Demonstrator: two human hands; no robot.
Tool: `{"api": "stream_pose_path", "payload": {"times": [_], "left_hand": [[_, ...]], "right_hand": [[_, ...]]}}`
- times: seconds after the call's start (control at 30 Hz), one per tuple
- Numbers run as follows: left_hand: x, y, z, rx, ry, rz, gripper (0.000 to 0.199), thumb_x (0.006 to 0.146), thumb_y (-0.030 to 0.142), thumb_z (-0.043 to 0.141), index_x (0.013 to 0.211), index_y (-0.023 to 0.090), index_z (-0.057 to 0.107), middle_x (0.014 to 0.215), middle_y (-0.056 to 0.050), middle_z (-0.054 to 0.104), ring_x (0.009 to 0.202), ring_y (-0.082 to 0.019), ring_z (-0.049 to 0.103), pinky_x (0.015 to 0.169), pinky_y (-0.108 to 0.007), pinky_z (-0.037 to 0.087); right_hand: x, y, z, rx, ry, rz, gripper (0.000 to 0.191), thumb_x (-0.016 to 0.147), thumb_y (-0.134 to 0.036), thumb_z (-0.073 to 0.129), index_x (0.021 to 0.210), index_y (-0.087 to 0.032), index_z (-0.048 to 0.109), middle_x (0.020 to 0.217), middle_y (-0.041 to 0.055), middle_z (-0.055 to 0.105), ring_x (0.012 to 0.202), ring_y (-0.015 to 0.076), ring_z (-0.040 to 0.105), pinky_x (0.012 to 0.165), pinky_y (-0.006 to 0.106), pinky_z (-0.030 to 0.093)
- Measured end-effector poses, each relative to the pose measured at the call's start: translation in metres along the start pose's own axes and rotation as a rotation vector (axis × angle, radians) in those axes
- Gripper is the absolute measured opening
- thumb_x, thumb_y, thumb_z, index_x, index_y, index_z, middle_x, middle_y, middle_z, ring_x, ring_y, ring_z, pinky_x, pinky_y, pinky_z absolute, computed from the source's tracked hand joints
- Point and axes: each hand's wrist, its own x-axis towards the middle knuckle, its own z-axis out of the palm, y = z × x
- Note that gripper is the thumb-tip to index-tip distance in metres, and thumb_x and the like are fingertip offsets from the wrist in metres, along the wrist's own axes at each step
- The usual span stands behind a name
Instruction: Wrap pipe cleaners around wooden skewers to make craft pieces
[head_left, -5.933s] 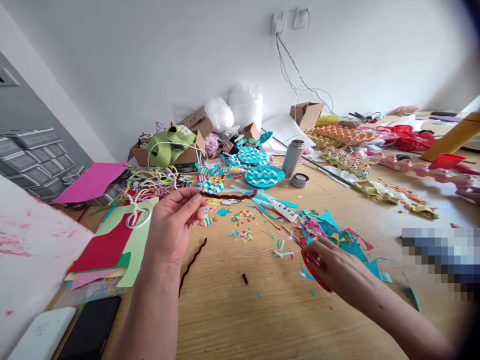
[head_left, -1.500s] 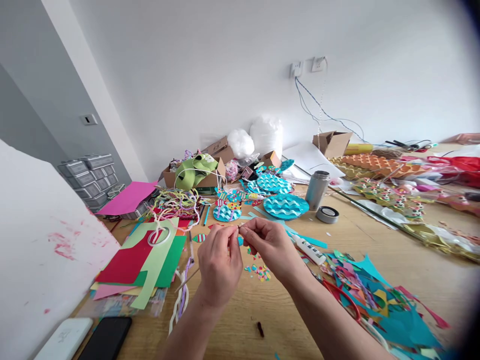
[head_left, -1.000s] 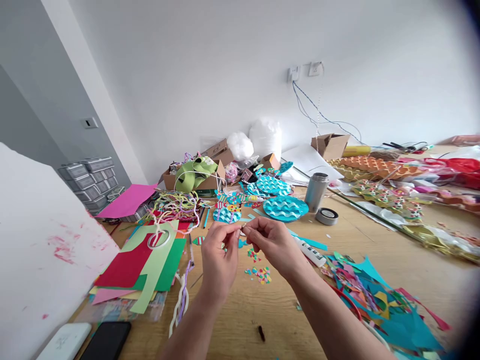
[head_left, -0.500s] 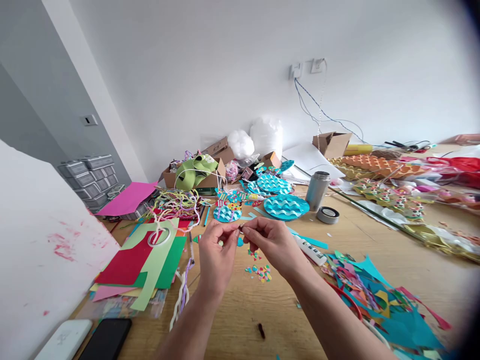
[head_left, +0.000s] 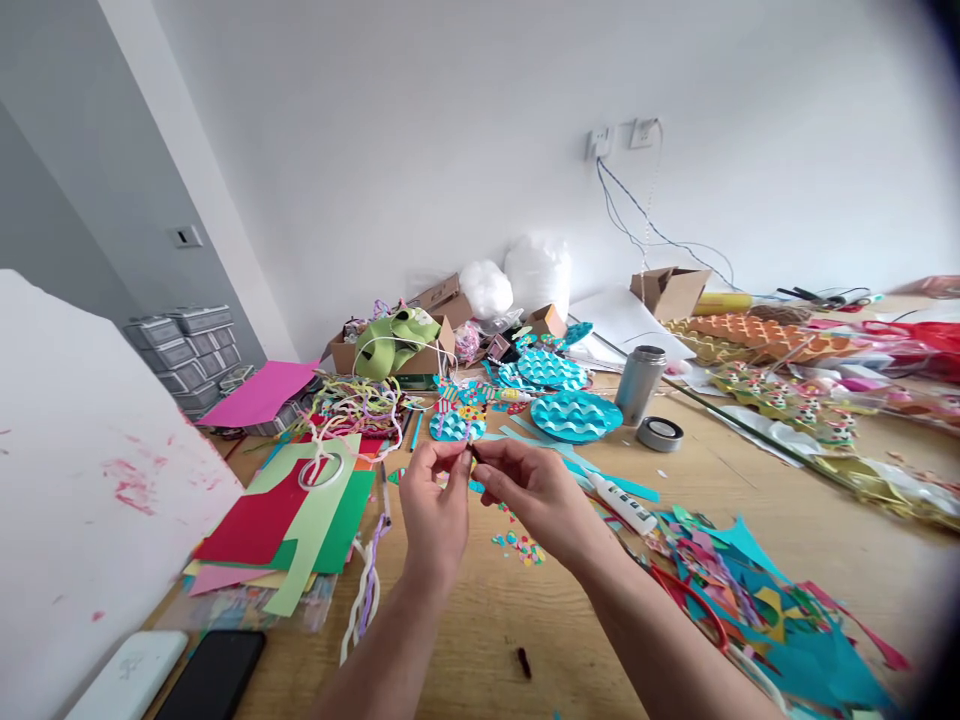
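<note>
Well, both hands are pinched almost tip to tip above the table (head_left: 465, 640), thumb and fingers of the left hand (head_left: 436, 505) and the right hand (head_left: 529, 490) closed on a small dark piece (head_left: 474, 453) — so little of it shows that I can't make out its shape. Behind the knuckles, bits of coloured paper are partly covered. The right forearm hides part of the red-handled scissors (head_left: 701, 605), lying near the paper scraps (head_left: 795, 625). Nearer me, a short dark brown bit (head_left: 523, 662) lies on the wood, and the black phone (head_left: 214, 675) is cut off below.
</note>
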Motion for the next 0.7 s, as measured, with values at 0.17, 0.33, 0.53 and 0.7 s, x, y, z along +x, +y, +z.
{"api": "stream_pose_path", "payload": {"times": [0.17,0.33,0.53,0.7], "left_hand": [[0.0,0.001,0.002,-0.226,0.019,-0.203,0.017,0.076,0.028,0.065,0.086,0.015,0.063,0.076,-0.003,0.066,0.07,-0.015,0.063,0.065,-0.026,0.051],[-0.005,0.005,0.008,-0.37,-0.003,-0.288,0.016,0.074,0.028,0.066,0.083,0.015,0.062,0.074,-0.002,0.066,0.069,-0.015,0.064,0.067,-0.028,0.053],[-0.002,0.007,0.007,-0.37,-0.098,-0.256,0.015,0.072,0.022,0.067,0.084,0.015,0.062,0.077,-0.002,0.066,0.073,-0.013,0.063,0.069,-0.024,0.051],[0.007,0.014,-0.005,-0.23,-0.333,-0.257,0.018,0.071,0.024,0.068,0.087,0.015,0.065,0.073,-0.002,0.064,0.068,-0.014,0.061,0.063,-0.026,0.052]], "right_hand": [[-0.003,0.003,0.003,-0.33,0.043,-0.071,0.024,0.078,-0.019,0.059,0.101,-0.018,0.064,0.081,0.0027,0.067,0.068,0.0142,0.057,0.062,0.025,0.045],[-0.005,0.006,0.011,-0.509,0.101,-0.113,0.026,0.079,-0.017,0.057,0.105,-0.02,0.06,0.079,0.0016,0.067,0.063,0.014,0.058,0.057,0.024,0.041],[-0.006,0.007,0.005,-0.728,0.117,-0.163,0.018,0.084,-0.012,0.049,0.097,-0.017,0.061,0.085,0.0066,0.069,0.077,0.0185,0.063,0.066,0.026,0.042],[-0.008,0.005,-0.007,-0.916,-0.01,-0.172,0.018,0.087,-0.01,0.045,0.092,-0.017,0.061,0.083,0.0067,0.069,0.077,0.0175,0.063,0.065,0.024,0.04]]}}
